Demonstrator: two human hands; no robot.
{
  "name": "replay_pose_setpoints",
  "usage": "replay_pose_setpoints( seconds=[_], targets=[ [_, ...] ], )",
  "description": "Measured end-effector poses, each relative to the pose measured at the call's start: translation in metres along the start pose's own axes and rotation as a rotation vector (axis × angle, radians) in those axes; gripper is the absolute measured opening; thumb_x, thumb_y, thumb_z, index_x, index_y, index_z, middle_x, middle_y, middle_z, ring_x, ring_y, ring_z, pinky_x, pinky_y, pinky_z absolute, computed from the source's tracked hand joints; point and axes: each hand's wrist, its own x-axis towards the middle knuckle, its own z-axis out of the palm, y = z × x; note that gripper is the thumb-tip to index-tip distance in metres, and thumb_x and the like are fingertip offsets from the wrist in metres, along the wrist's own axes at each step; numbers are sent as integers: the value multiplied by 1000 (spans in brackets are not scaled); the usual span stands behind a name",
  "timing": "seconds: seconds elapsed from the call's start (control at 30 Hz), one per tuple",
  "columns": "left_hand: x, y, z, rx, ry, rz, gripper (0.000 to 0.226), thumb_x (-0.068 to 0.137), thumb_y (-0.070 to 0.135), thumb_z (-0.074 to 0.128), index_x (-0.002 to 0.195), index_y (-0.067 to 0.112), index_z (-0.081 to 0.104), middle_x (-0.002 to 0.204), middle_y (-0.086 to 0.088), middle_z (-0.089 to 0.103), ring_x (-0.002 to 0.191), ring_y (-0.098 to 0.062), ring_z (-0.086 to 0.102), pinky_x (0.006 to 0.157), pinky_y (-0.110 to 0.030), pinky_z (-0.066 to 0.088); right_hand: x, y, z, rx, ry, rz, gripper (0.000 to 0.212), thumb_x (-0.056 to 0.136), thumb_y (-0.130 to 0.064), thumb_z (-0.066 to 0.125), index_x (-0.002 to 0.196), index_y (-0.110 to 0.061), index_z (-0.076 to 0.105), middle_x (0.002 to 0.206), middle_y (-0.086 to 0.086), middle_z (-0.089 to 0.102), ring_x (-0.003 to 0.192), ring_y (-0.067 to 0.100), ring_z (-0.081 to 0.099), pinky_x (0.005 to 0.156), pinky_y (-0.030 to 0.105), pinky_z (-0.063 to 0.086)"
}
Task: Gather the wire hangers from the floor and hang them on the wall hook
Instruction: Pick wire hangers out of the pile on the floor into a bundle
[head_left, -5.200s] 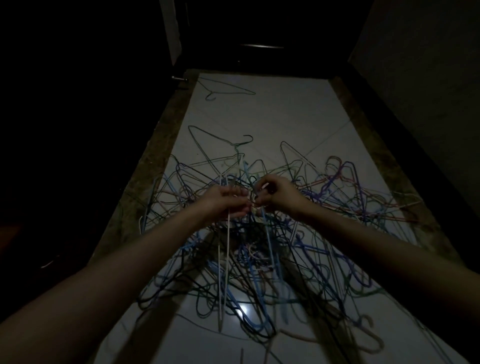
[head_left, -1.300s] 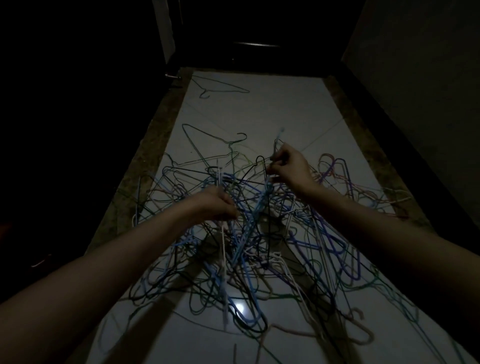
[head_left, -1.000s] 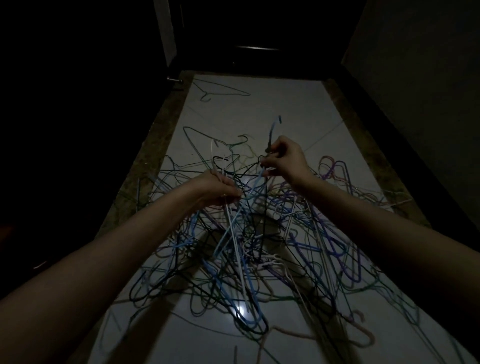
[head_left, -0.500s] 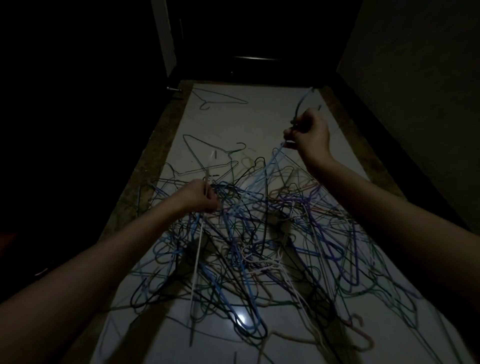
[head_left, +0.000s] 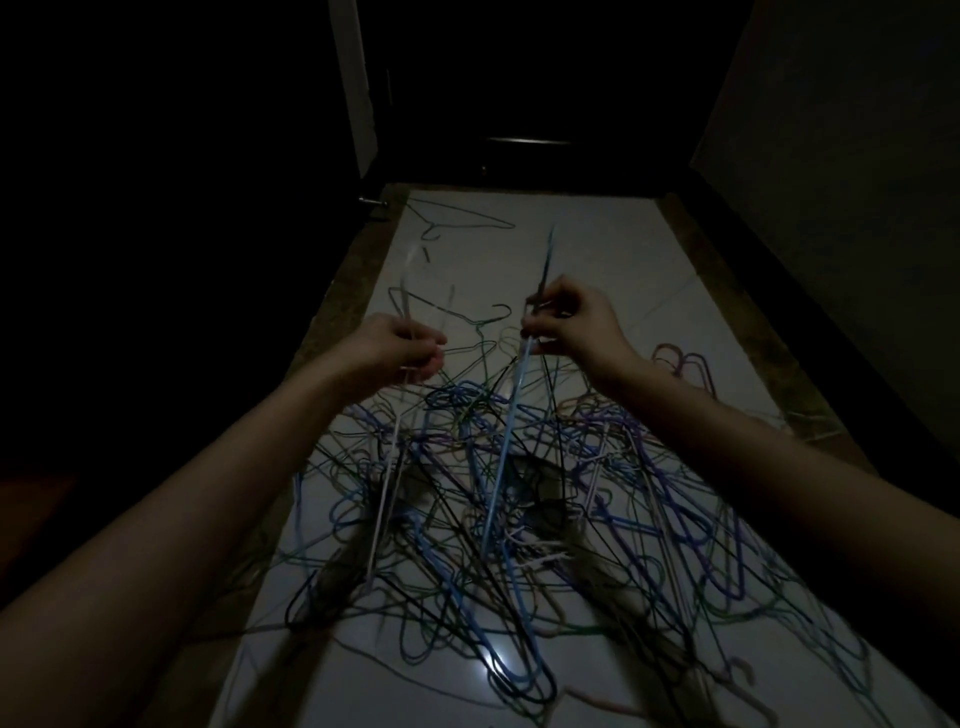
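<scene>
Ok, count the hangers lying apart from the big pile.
2: a green hanger far up the floor, another hanger just above the pile. Darkness may hide more.

hangers (head_left: 498, 467): thin coated wire, matt | floor (head_left: 597, 249): glossy smooth tile | border (head_left: 343, 312): speckled stone

Both hands, left (head_left: 400, 348) and right (head_left: 569, 327), pinch wires above the hanger tangle (head_left: 519, 493)
</scene>
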Motion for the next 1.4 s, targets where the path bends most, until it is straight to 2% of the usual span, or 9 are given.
replay_pose_setpoints(
  seconds=[0.17,0.33,0.5,0.67,0.8,1.0,1.2,1.3,1.4],
  targets=[
    [6,-5,22,-227,-1,-58,27,91,-3,53,118,-3,53,88,-14,63,75,-16,63,57,-17,55,-11,7,29,-12,-126,45,17,86,7,56,101,-1,59,83,12,61,76,22,64,66,33,60],
    [15,-12,39,-388,-31,-74,38,91,-6,48,128,4,49,117,-19,62,96,-24,65,69,-27,59,-7,16,48,-97,-25,-2,20,83,4,61,102,0,66,85,10,63,85,29,66,76,39,59],
    [20,-15,36,-535,11,-87,39,89,-13,44,118,12,50,99,-14,63,87,-23,65,65,-28,59,1,24,52,-157,-57,-23,25,81,1,64,106,-7,64,84,16,70,79,25,69,74,32,58],
    [30,-30,27,-430,1,-76,31,87,-14,49,110,5,58,93,-13,65,85,-19,66,70,-24,59,15,45,46,-121,-48,63,20,86,-1,61,106,0,62,90,12,64,78,15,61,60,16,49],
    [43,-45,12,-347,79,-48,30,84,-14,54,111,-2,60,90,-11,65,84,-16,64,70,-17,56,26,88,32,-194,-28,181,20,86,0,60,106,0,60,91,14,58,82,21,56,59,21,46],
    [64,-54,1,-315,173,-17,23,87,-12,52,83,9,59,83,-13,62,72,-16,63,63,-17,56,52,149,31,-409,-65,270,24,84,-6,66,108,-5,60,94,9,61,85,19,57,61,22,45],
    [90,-66,3,-318,235,-8,19,91,-8,49,99,6,60,89,-10,65,78,-16,66,75,-27,58,76,178,44,-440,-135,396,35,88,-11,62,123,-6,55,113,17,61,90,28,60,76,34,50],
    [95,-68,2,-279,240,11,18,91,-6,50,102,4,59,87,-9,65,75,-14,66,69,-23,58,84,188,55,-497,-198,382,38,91,-15,59,126,-3,54,124,20,57,106,29,58,90,37,48],
    [97,-69,3,-223,262,41,18,91,-7,50,103,3,59,86,-10,64,71,-11,65,62,-18,56,85,194,60,-528,-131,373,29,90,-23,60,108,0,63,106,17,66,90,23,61,75,32,48]
  ],
)
